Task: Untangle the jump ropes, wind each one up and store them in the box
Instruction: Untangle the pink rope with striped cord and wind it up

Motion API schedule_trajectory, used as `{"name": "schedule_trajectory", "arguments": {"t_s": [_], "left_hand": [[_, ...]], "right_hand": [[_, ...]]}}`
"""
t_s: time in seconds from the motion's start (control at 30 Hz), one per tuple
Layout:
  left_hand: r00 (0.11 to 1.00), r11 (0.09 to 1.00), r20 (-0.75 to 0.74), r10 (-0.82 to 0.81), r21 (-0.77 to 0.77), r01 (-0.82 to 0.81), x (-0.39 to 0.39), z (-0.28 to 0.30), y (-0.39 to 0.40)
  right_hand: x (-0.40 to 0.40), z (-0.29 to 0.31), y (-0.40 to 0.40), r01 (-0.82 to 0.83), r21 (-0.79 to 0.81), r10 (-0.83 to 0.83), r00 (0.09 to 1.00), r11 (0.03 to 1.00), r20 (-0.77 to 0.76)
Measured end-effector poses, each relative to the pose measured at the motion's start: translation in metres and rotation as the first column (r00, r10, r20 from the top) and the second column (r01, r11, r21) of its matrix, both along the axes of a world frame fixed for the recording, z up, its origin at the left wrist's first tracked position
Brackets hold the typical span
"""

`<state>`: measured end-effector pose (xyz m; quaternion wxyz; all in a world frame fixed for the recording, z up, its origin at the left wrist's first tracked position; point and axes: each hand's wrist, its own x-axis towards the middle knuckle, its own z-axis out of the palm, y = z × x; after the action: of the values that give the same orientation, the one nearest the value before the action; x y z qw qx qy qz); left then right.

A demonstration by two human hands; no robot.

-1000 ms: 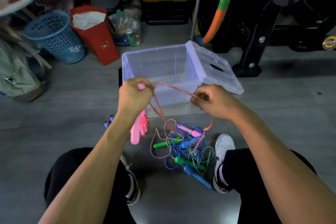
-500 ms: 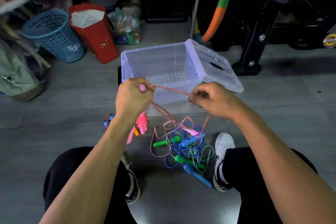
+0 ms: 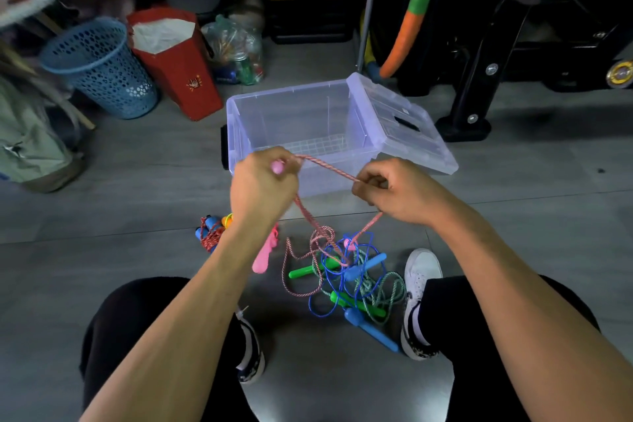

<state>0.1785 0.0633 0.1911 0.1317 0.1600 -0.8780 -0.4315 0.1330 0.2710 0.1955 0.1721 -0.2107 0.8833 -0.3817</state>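
1. Left hand, centre frame, is fisted round a pink plastic jump-rope handle; only the handle's tip shows betw. the fingers. A second pink handle hangs below the wrist.
2. Right hand, right of centre, pinches the pink-and-white twisted cord w/ thumb + curled fingers. The cord runs taut betw. both hands, then drops to the floor pile.
3. Both forearms reach in from the bottom edge, hands level, just in front of the box.
4. Writing: none readable. The red paper bag, upper left, has a small gold mark, too small to make out.
5. Clear rectangular plastic storage box, centre: open, nothing seen inside. Its clear lid leans on the right rim.
6. Tangled pile of blue and green jump ropes, lower centre on the grey floor, betw. the shoes.
7. Wound red rope w/ blue handles lies left of the left wrist, on the floor.
8. Blue perforated plastic basket, upper left; contents not visible.
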Motion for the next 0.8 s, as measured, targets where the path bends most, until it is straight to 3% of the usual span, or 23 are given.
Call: {"name": "schedule_trajectory", "arguments": {"t_s": [0.07, 0.1, 0.2, 0.27, 0.33, 0.4, 0.47, 0.57, 0.63, 0.7, 0.8], "left_hand": [[0.990, 0.993, 0.095, 0.102, -0.076, -0.095, -0.003, -0.003, -0.009], [0.979, 0.983, 0.181, 0.092, -0.172, -0.061, -0.003, -0.006, -0.010], [0.930, 0.928, 0.356, -0.093, -0.308, 0.211, 0.006, -0.011, 0.001], [0.906, 0.887, 0.265, -0.331, -0.240, 0.394, 0.010, -0.010, 0.014], [0.880, 0.862, 0.168, -0.443, -0.190, 0.470, 0.010, -0.007, 0.023], [0.911, 0.896, 0.106, -0.399, -0.165, 0.412, 0.010, -0.004, 0.023], [0.961, 0.961, -0.017, -0.275, 0.018, 0.275, 0.009, 0.002, 0.017], [0.997, 0.960, -0.069, -0.035, 0.276, 0.053, 0.007, 0.014, 0.005], [0.996, 0.949, -0.025, 0.082, 0.307, -0.071, 0.005, 0.008, -0.005], [0.992, 0.979, 0.110, 0.069, 0.183, -0.088, 0.002, -0.007, -0.013], [0.933, 0.976, 0.333, -0.136, -0.114, 0.183, 0.007, -0.014, -0.007]], "right_hand": [[-0.002, -0.001, 0.007, 0.000, 0.070, 0.000, 1.000, 0.998, -0.003], [-0.001, -0.001, 0.009, 0.000, 0.095, 0.002, 1.000, 0.996, -0.013], [0.001, -0.001, 0.009, -0.020, 0.073, 0.022, 0.999, 0.997, -0.032], [0.006, 0.000, 0.004, -0.060, 0.028, 0.061, 0.998, 0.998, -0.025], [0.010, 0.001, -0.005, -0.084, -0.012, 0.084, 0.996, 0.996, -0.034], [0.011, 0.001, -0.011, -0.064, -0.073, 0.060, 0.997, 0.995, -0.057], [0.008, -0.001, -0.011, -0.031, -0.084, 0.027, 0.999, 0.996, -0.045], [0.003, -0.013, -0.002, -0.056, 0.076, 0.056, 0.998, 0.995, 0.014], [0.001, -0.020, 0.004, -0.052, 0.150, 0.041, 0.996, 0.987, 0.076], [0.002, -0.018, 0.004, -0.018, 0.150, 0.009, 0.998, 0.989, 0.059], [0.010, -0.008, -0.004, -0.038, 0.095, 0.041, 0.999, 0.995, -0.026]]}}
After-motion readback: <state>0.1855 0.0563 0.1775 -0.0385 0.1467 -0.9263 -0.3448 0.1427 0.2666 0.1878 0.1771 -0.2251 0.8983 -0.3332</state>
